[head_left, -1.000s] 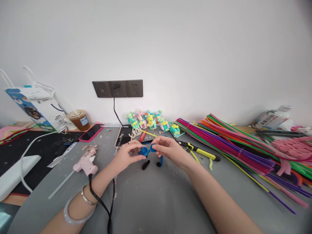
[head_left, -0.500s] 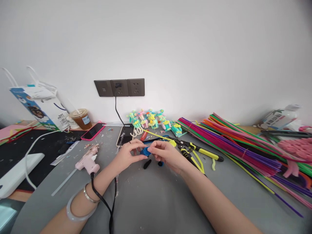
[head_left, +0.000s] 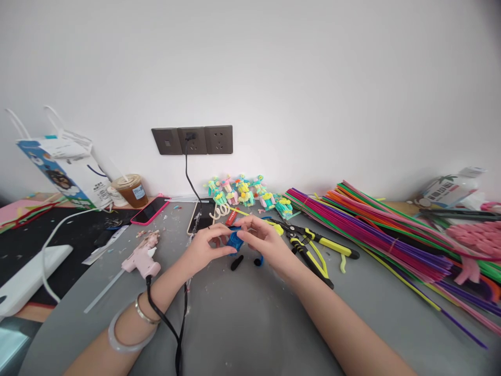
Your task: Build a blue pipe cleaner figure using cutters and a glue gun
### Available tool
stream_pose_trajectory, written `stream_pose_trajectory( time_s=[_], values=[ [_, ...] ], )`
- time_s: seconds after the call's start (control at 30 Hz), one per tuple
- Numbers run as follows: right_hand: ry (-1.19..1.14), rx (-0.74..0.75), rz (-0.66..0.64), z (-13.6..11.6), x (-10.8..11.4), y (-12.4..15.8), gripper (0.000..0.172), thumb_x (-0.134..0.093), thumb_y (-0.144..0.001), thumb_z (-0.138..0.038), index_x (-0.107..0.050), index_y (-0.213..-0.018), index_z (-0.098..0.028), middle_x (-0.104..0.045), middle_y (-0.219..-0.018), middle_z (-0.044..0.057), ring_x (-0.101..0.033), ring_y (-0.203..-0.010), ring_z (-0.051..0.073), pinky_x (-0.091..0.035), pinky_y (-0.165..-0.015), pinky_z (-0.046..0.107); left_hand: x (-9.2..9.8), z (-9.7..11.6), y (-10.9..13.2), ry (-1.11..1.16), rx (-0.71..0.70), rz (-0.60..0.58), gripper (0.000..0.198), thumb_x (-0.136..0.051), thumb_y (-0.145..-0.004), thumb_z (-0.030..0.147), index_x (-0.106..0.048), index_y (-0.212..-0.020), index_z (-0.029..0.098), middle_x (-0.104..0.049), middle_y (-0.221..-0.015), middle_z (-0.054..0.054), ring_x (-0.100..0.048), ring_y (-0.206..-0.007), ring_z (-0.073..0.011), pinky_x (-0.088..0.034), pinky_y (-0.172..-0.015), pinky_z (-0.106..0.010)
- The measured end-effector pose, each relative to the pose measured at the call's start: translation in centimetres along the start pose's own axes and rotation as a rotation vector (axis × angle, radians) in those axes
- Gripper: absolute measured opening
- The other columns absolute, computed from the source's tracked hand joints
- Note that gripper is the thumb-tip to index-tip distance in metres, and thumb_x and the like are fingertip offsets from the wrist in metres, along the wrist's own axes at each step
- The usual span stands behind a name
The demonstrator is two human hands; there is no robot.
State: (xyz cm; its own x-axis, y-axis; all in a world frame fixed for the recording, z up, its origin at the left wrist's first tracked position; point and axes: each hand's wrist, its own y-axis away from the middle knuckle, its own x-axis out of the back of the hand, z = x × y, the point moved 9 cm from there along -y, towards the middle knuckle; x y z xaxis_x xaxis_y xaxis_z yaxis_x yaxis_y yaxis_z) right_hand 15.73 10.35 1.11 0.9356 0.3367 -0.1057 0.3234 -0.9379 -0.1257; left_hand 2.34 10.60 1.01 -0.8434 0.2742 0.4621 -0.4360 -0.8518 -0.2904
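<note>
Between my two hands is a small piece of coiled blue pipe cleaner (head_left: 235, 241). My left hand (head_left: 211, 244) pinches it from the left between thumb and fingers. From the right, the fingertips of my right hand (head_left: 263, 241) close on its upper edge. Just below lie a short black fuzzy piece (head_left: 236, 262) and a small black-and-blue piece (head_left: 258, 261) on the grey table. Yellow-and-black pliers (head_left: 313, 256) rest open to the right of my right hand. A red-labelled item (head_left: 232, 216) lies behind my hands.
Several pastel pipe-cleaner figures (head_left: 245, 193) line the wall. Bundles of coloured pipe cleaners (head_left: 371, 235) spread across the right. A pink glue gun (head_left: 141, 260) with a black cord, a pink phone (head_left: 151, 210), an iced drink (head_left: 131, 190) and a paper bag (head_left: 64, 172) stand left.
My right hand has shifted its grip, its fingers rising over the blue piece. The blue piece has turned slightly and shows more of its face.
</note>
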Motion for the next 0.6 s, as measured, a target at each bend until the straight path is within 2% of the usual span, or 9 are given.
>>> stream_pose_trajectory(
  time_s=[0.1,0.2,0.37,0.6],
  values=[
    [0.126,0.161,0.044,-1.2,0.6,0.0,0.027,-0.065,-0.087,-0.047,-0.072,-0.098,-0.023,-0.063,-0.093,0.004,-0.051,-0.072,0.015,-0.041,-0.066,0.030,0.1,-0.1,0.0,0.020,0.039,0.012,0.027,-0.077,-0.079,0.038,-0.075,-0.096,0.016,-0.068,-0.092,-0.007,-0.059,-0.077,-0.0169,-0.048,-0.066,-0.026],
    [0.243,0.269,0.039,-1.9,0.5,0.1,0.023,-0.067,-0.087,-0.040,-0.074,-0.102,-0.024,-0.066,-0.102,0.006,-0.053,-0.074,0.016,-0.042,-0.068,0.032,0.2,-0.2,0.1,0.037,0.055,0.020,0.023,-0.075,-0.080,0.034,-0.075,-0.094,0.016,-0.069,-0.092,-0.006,-0.060,-0.082,-0.0180,-0.046,-0.068,-0.026],
    [0.335,0.268,-0.008,-1.8,0.0,0.1,0.014,-0.071,-0.083,-0.030,-0.075,-0.096,-0.024,-0.066,-0.092,0.005,-0.053,-0.074,0.017,-0.040,-0.064,0.031,0.2,-0.4,0.1,0.045,0.062,0.007,0.019,-0.075,-0.081,0.032,-0.076,-0.092,0.017,-0.069,-0.093,-0.006,-0.060,-0.083,-0.0184,-0.046,-0.069,-0.026],
    [0.399,0.260,-0.071,-1.9,-0.1,0.1,0.016,-0.071,-0.084,-0.026,-0.074,-0.098,-0.022,-0.066,-0.092,0.003,-0.054,-0.076,0.016,-0.041,-0.067,0.030,0.0,-0.4,0.1,0.111,0.055,0.010,0.017,-0.075,-0.080,0.028,-0.074,-0.094,0.018,-0.067,-0.094,-0.005,-0.061,-0.087,-0.0183,-0.049,-0.072,-0.025]
  ],
)
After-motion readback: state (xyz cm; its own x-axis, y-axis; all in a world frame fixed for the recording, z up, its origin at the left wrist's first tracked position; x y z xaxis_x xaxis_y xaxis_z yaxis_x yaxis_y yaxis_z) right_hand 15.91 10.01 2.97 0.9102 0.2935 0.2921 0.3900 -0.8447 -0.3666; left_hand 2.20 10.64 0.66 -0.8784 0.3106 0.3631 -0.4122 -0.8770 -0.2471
